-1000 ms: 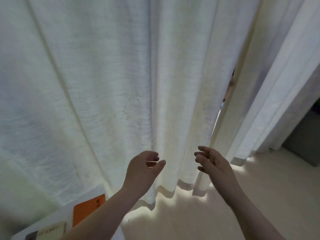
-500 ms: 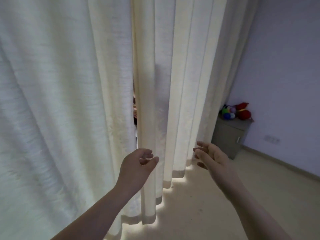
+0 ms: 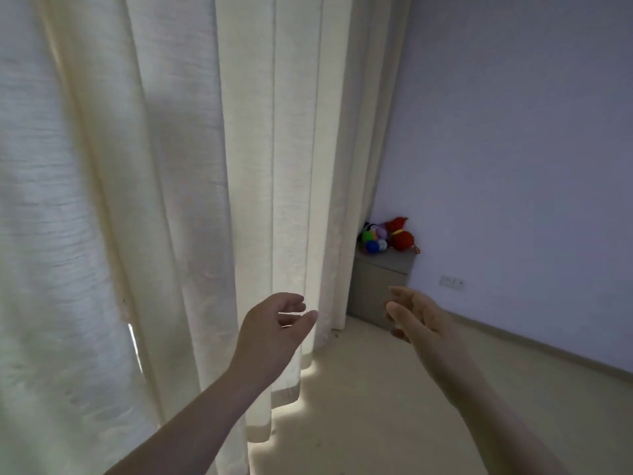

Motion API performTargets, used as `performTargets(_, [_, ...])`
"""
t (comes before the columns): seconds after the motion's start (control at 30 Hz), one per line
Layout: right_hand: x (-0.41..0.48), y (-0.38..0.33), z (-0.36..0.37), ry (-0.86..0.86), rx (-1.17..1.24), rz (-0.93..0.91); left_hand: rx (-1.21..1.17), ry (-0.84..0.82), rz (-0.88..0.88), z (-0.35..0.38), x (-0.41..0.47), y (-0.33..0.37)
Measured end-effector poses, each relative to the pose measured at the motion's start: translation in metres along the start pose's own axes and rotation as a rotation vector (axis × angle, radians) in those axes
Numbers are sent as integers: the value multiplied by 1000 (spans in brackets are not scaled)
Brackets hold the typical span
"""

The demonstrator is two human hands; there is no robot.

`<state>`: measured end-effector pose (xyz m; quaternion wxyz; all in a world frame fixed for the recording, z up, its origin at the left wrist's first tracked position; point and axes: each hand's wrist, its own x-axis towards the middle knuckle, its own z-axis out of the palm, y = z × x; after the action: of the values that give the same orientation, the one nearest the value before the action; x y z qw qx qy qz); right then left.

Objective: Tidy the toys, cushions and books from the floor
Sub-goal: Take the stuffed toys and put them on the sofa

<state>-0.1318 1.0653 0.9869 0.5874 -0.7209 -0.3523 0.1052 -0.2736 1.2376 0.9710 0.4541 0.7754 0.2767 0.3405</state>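
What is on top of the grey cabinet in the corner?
On the grey cabinet sit a red plush toy and a cluster of green, blue and purple toys. The curtain covers its left end, so anything there is hidden.

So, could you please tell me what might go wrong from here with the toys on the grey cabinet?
1. The red plush toy sits at the right edge of the low grey cabinet; a careless reach could knock it to the floor.
2. The long cream curtain hangs down to the floor beside the cabinet and might catch a foot or hide stray items.
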Motion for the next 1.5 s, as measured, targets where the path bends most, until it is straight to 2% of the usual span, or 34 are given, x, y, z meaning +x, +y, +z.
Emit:
performTargets(0.33, [130, 55, -35, 131, -16, 72, -63, -126, 1, 96, 142, -8])
performTargets(0.6, [247, 125, -118, 183, -5, 96, -18, -139, 26, 216, 245, -1])
performTargets(0.93, [401, 192, -224, 147, -33, 99, 19, -120, -4, 351, 373, 12])
performTargets(1.1, [479, 228, -235, 134, -33, 106, 37, -116, 1, 393, 442, -1])
performTargets(1.5, [696, 308, -242, 214, -37, 178, 20, -170, 5, 485, 668, -50])
